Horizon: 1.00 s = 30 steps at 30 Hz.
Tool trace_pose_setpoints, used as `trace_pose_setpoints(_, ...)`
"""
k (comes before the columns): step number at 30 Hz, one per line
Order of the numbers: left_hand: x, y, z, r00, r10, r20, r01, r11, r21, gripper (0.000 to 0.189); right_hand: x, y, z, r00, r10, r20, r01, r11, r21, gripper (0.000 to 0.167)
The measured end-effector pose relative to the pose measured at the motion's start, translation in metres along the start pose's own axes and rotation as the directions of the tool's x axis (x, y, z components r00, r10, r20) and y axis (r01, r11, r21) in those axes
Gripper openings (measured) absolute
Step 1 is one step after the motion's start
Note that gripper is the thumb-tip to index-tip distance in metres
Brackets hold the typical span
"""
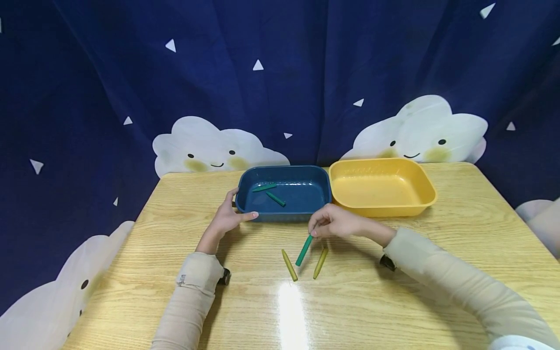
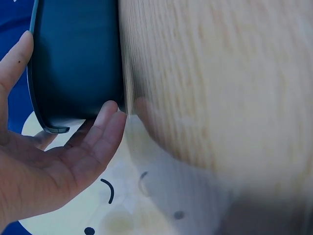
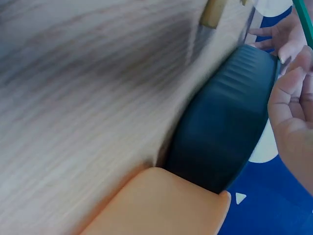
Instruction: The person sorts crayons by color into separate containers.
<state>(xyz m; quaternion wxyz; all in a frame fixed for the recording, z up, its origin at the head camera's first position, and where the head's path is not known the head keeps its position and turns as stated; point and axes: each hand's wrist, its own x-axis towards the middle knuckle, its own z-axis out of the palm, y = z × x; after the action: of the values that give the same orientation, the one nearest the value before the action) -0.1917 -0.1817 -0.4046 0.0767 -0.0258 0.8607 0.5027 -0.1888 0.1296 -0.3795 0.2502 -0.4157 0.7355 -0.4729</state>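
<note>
My right hand [image 1: 334, 222] pinches a green crayon [image 1: 304, 250] near its upper end, just in front of the blue bin [image 1: 284, 217]. The crayon slants down toward me, its lower end between two yellow crayons, a left one [image 1: 289, 265] and a right one [image 1: 321, 263]. My left hand [image 1: 225, 214] holds the bin's near left corner. In the left wrist view its thumb is at the rim and the other fingers are against the end wall. Inside the bin lie two green crayons, one at the back [image 1: 264, 187] and one nearer the middle [image 1: 275, 198].
A yellow bin [image 1: 385, 212] stands right beside the blue one, with no crayons visible in it. Both are near the back edge of the wooden table [image 1: 372, 301]. Behind hangs a dark blue curtain [image 1: 297, 97] with clouds and triangles.
</note>
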Motion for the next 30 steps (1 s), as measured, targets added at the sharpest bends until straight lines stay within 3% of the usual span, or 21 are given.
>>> trace_pose_setpoints(14,0.0,0.0,0.0,1.0,-0.002,0.005,0.002,1.0,-0.003,0.096,0.003,-0.021,-0.015,0.998,-0.026,-0.059,0.025,0.999,-0.032,0.006)
trace_pose_setpoints(21,0.0,-0.001,0.0,1.0,-0.001,0.003,0.001,1.0,0.003,0.096,0.004,-0.03,-0.022,0.995,0.024,-0.093,-0.02,0.999,0.043,0.007)
trace_pose_setpoints(30,0.0,0.0,0.0,1.0,0.0,0.002,0.0,1.0,-0.008,0.095,0.013,-0.037,-0.036,0.979,0.06,-0.194,-0.03,0.988,0.154,0.011)
